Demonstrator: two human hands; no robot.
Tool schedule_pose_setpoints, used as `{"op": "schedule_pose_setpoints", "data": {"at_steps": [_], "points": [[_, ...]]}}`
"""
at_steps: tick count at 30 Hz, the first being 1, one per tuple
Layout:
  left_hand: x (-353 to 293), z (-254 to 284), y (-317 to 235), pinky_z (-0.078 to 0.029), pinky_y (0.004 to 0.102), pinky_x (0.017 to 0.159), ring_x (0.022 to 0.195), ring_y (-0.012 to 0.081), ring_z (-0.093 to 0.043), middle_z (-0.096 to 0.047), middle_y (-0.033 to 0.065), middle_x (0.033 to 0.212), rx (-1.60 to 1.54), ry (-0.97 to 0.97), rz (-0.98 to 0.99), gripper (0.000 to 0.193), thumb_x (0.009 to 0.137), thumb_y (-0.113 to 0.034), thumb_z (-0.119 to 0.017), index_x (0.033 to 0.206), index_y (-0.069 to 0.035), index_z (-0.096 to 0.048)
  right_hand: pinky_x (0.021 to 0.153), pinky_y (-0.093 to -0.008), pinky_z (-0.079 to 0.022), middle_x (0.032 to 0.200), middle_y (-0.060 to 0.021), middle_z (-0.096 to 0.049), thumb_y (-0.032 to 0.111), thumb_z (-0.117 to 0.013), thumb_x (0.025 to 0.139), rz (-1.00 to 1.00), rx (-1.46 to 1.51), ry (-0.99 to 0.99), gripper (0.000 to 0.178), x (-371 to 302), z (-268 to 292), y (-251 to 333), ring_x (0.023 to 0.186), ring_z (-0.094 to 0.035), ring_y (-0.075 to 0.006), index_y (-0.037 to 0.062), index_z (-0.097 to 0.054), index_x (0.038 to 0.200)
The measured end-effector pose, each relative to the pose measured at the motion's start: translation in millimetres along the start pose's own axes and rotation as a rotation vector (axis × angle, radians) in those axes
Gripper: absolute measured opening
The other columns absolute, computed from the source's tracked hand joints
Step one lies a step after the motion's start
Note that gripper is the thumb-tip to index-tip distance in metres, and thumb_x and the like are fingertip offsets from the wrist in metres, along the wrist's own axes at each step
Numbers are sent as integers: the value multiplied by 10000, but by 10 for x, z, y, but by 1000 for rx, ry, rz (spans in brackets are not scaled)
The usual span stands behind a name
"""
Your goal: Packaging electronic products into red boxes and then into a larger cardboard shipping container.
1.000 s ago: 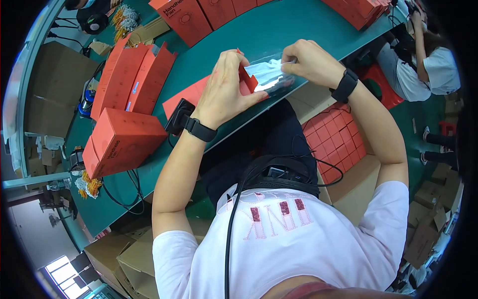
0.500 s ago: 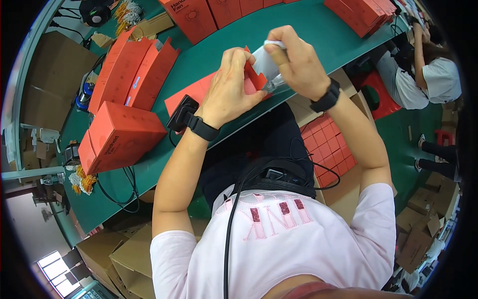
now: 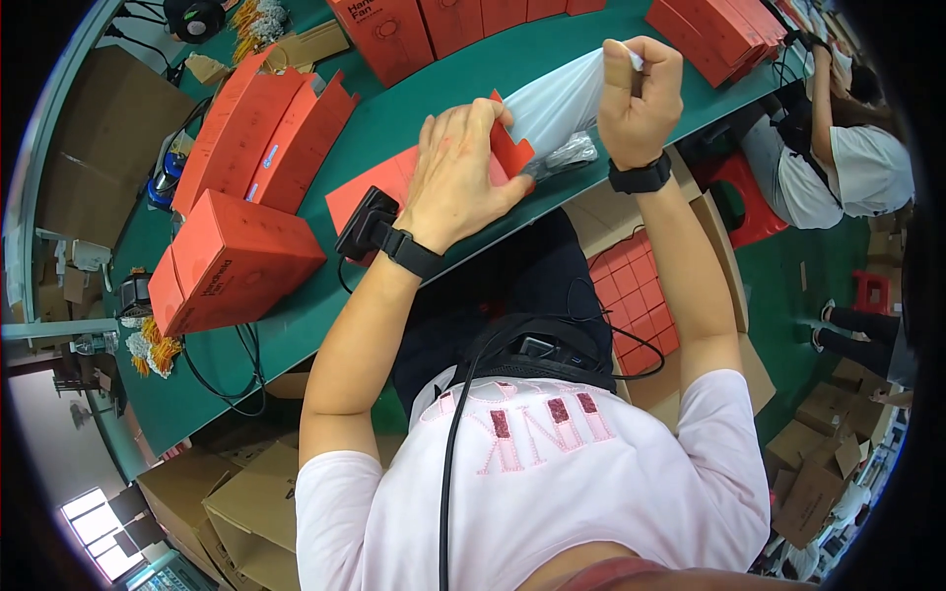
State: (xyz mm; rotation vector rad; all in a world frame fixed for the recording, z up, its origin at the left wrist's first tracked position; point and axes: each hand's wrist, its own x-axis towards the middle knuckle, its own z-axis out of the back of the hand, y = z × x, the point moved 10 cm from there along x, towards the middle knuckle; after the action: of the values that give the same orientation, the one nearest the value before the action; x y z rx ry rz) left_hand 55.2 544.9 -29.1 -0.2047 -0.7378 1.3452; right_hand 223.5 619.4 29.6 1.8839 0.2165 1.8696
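A long red carton [image 3: 402, 171] lies on the green table under my left hand [image 3: 455, 172]. The fingers are wrapped over its sides near the open right end, where a red end flap [image 3: 510, 150] stands up. My right hand [image 3: 642, 103] pinches the far corner of a white plastic bag [image 3: 562, 98]. That bag is stretched taut between the carton's mouth and my fingers; whatever is inside the carton is hidden. Beneath the bag, a crumpled clear plastic wrapping [image 3: 572, 154] rests beside the flap.
Several red cartons stand at the left [image 3: 236, 261] and along the back [image 3: 382, 39]; more are stacked at the far right [image 3: 714, 34]. Below the table edge, an open cardboard box [image 3: 734, 271] holds rows of red cartons. A person [image 3: 857, 148] sits at the right.
My right hand has moved right and slightly farther from the carton, drawing the white bag out into a longer, taut stretch. The clear wrapping shows more. My left hand keeps its grip.
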Motion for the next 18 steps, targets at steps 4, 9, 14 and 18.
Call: {"op": "schedule_pose_setpoints", "data": {"at_steps": [4, 9, 14, 18], "points": [[-8, -35, 25, -328, 600, 1069, 1113, 367, -555, -599, 141, 1116, 25, -9, 52, 547, 709, -228, -813, 1111, -95, -468, 579, -177, -422, 787, 16, -576, 157, -709, 948, 39, 3, -26, 202, 54, 10, 14, 643, -492, -32, 19, -563, 972], [22, -65, 46, -317, 590, 1082, 1104, 374, -548, -596, 146, 1107, 68, -11, 82, 550, 716, -213, -796, 1148, -104, -472, 633, -208, -462, 841, -22, -622, 143, -695, 952, -181, 22, -236, 190, 106, 240, -533, 720, -549, -58, 7, -562, 948], [131, -148, 66, -307, 570, 1086, 1115, 379, -531, -591, 165, 1086, 75, -10, 104, 499, 706, -188, -769, 1124, -111, -508, 670, -239, -490, 898, -71, -655, 151, -704, 938, -449, -31, -395, 222, 6, 460, -1047, 754, -598, -101, -18, -563, 962], [155, -185, 52, -305, 550, 1092, 1165, 384, -506, -568, 196, 1148, 89, 14, 85, 509, 692, -181, -759, 1145, -110, -539, 725, -247, -503, 897, -94, -669, 130, -691, 939, -351, 186, -581, 210, 314, 788, -786, 777, -620, -130, -36, -570, 980]]}}
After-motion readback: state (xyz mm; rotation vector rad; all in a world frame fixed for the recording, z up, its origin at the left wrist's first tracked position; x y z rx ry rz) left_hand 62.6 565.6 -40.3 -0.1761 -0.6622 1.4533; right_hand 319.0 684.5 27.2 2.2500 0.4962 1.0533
